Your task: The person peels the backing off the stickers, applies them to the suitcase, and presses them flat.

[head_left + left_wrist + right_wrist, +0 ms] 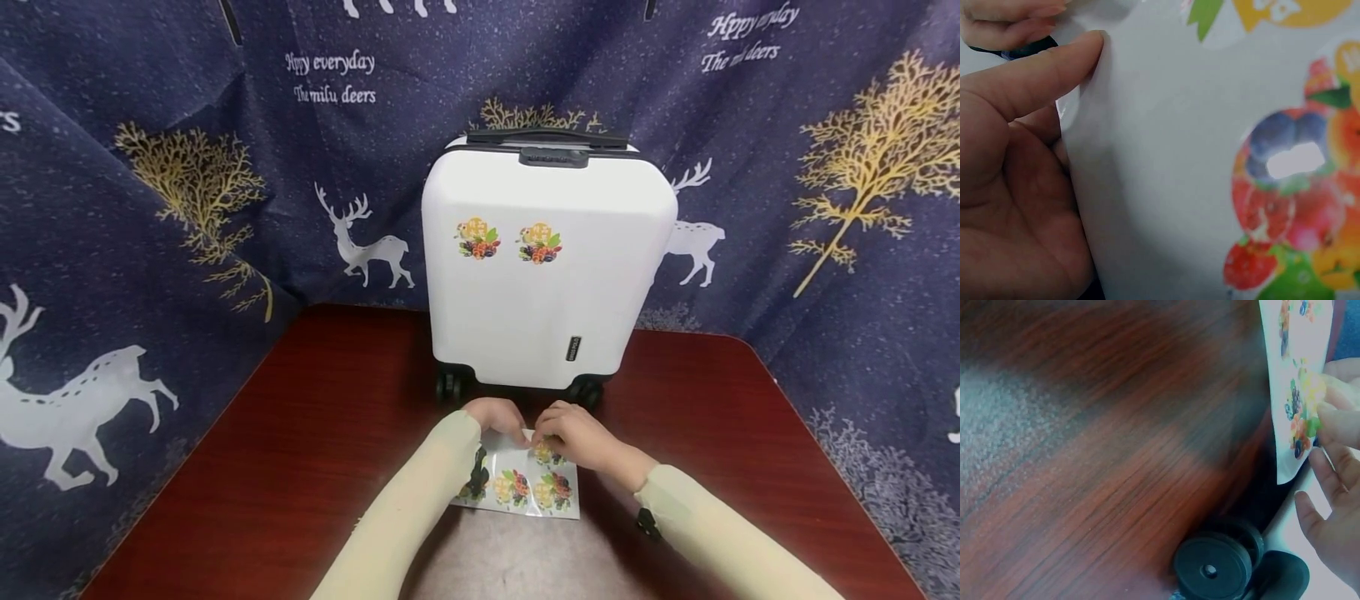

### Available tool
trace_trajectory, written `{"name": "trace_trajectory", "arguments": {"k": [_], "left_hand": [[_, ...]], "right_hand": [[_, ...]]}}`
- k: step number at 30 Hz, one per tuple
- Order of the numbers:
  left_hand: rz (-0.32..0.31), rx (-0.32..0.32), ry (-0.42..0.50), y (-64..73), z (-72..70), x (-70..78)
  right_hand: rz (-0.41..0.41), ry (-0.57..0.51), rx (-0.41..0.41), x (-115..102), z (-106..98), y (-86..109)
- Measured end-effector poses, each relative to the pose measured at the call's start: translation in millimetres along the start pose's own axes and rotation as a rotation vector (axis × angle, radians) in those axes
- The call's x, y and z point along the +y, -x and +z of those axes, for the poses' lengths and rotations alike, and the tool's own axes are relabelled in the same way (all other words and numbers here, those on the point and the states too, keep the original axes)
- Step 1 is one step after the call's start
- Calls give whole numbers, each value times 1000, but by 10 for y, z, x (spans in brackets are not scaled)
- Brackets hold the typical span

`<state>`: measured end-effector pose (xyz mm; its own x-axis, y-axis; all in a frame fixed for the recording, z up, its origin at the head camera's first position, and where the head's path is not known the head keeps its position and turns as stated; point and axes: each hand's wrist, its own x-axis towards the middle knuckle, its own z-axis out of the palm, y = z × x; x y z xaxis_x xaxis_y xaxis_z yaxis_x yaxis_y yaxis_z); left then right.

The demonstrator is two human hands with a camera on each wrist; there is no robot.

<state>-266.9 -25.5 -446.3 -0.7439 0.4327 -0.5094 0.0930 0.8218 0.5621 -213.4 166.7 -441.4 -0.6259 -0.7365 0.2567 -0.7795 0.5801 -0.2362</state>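
A glossy white sheet of fruit stickers (524, 463) is held up over the table, just in front of the suitcase. My left hand (497, 416) grips its far edge; in the left wrist view the thumb (1054, 78) lies along the front of the sheet, with other fingers behind it. Close beside it, my right hand (576, 435) pinches at the far edge near a yellow-topped fruit sticker (1302, 409). Whether that sticker has lifted from its backing cannot be told. Several fruit stickers show on the sheet, with a bare white patch near the left thumb.
A white suitcase (540, 308) with black wheels (448, 386) stands upright behind the hands, two fruit stickers (477, 238) on its upper front. The dark red wooden table (322, 433) has a greyish surface (517, 558) at its near side. A blue deer-patterned cloth (390, 167) hangs behind.
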Motion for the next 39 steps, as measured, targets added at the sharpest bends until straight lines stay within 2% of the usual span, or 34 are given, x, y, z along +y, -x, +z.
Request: {"name": "trace_trajectory", "arguments": {"k": [8,12,18,30,39], "left_hand": [[10,8,-50,-6,-2,-3],[7,13,-59,-8,-3,3],[-8,14,-34,-11,0,9],[-2,-5,-2,-23,6,-7],[11,2,-45,-20,4,-10]], "right_hand": [[48,22,-30,-18,8,26],[64,-44,-42,9,2,16],[104,-115,-64,58,3,-25],[193,-160,-83,71,40,-57],[184,-136,-70,63,29,-59]]}}
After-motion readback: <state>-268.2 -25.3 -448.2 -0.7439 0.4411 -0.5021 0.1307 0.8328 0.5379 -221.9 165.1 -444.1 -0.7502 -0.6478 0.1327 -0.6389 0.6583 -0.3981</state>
